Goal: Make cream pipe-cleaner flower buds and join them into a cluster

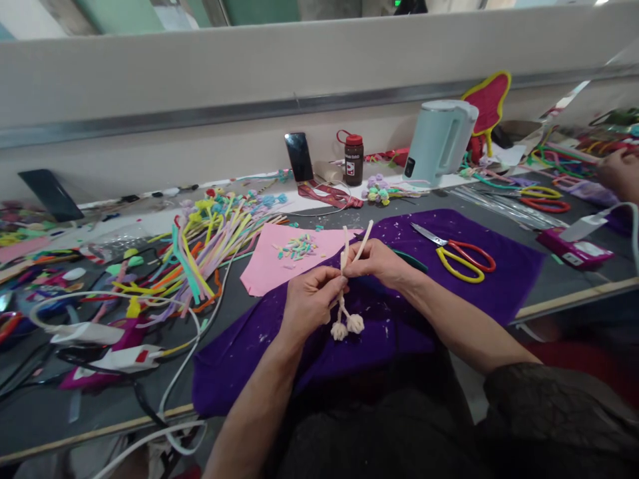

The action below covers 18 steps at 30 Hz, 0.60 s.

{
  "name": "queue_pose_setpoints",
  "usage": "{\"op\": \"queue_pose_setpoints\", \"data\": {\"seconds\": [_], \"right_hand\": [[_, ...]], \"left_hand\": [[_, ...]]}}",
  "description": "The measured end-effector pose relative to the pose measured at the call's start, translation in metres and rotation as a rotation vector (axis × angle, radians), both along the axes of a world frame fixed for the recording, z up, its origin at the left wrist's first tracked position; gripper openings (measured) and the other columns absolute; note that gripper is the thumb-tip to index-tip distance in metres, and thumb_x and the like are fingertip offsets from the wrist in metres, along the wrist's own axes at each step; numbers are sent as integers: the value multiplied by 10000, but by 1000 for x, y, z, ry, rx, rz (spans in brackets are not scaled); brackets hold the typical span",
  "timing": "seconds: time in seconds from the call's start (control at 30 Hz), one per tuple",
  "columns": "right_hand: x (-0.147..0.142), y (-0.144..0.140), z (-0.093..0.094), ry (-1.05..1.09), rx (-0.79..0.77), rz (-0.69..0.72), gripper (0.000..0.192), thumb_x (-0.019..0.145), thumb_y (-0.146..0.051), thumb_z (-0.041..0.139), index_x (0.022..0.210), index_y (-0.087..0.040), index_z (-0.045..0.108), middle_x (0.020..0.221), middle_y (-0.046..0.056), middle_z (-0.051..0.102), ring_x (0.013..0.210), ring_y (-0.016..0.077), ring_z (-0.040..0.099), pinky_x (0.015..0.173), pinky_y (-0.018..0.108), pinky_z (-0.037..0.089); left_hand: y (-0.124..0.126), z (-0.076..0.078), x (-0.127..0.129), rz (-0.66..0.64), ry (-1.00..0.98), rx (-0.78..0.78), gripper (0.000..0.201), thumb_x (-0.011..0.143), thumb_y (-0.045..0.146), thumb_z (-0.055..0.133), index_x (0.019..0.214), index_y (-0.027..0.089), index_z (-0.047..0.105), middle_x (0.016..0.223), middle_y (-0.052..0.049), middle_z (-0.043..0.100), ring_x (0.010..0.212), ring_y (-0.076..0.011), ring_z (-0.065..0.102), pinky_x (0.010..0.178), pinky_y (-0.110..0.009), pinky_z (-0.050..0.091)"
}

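Note:
Cream fuzzy pipe cleaners, with two round fluffy heads hanging at the bottom, are pinched between my two hands above a purple cloth. My left hand grips the stems from the left, thumb and fingers closed. From the right, my right hand closes on the same stems a little higher. Loose stem ends stick up above the fingers. Behind the hands, a pink sheet bears small pastel snippets. Scissors with red and yellow handles lie on the cloth to the right.
A heap of coloured pipe cleaners and power strips with cables fill the left. Toward the wall stand a phone, a brown bottle and a pale blue kettle. Another person's hand shows at far right.

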State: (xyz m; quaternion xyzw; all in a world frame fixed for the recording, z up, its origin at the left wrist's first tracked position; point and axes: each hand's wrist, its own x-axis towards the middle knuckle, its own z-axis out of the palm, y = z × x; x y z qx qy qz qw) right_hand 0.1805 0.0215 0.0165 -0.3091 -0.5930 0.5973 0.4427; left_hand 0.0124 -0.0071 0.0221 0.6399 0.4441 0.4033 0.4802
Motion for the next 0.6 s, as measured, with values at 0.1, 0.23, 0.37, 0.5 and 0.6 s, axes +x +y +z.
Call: {"op": "queue_pose_setpoints", "data": {"seconds": [0.1, 0.23, 0.37, 0.5, 0.6], "right_hand": [[0, 1, -5, 88, 17, 71, 135, 604, -203, 716, 643, -116, 621, 587, -11, 583, 531, 86, 492, 519, 206, 368], [-1, 2, -12, 174, 44, 156, 159, 583, -207, 748, 662, -129, 635, 624, -2, 581, 585, 107, 524, 538, 213, 387], [-1, 3, -13, 175, 15, 204, 199, 592, -244, 753, 687, -126, 625, 652, 8, 575, 606, 117, 527, 557, 228, 407], [2, 3, -12, 159, 31, 241, 221, 592, -265, 754, 708, -116, 641, 675, 18, 575, 603, 113, 518, 546, 224, 400], [4, 3, -11, 139, 66, 241, 196, 588, -258, 752, 665, -112, 646, 657, 11, 567, 586, 103, 509, 536, 215, 392]], "left_hand": [[-1, 5, -1, -70, -152, -185, 125, 689, 266, 642, 667, 143, 645, 575, -18, 646, 494, -97, 523, 507, -210, 392], [1, 5, -3, -251, -352, -480, 130, 660, 262, 652, 655, 134, 628, 528, -37, 637, 446, -118, 540, 449, -215, 379], [4, 0, -3, -364, -444, -592, 139, 643, 250, 664, 654, 118, 621, 515, -56, 632, 452, -132, 559, 444, -212, 374], [4, -4, -1, -418, -482, -624, 118, 658, 226, 663, 657, 115, 623, 494, -47, 621, 472, -136, 578, 470, -214, 396], [3, -5, 0, -457, -483, -623, 134, 674, 245, 654, 665, 114, 625, 496, -50, 623, 494, -153, 597, 506, -240, 433]]}}
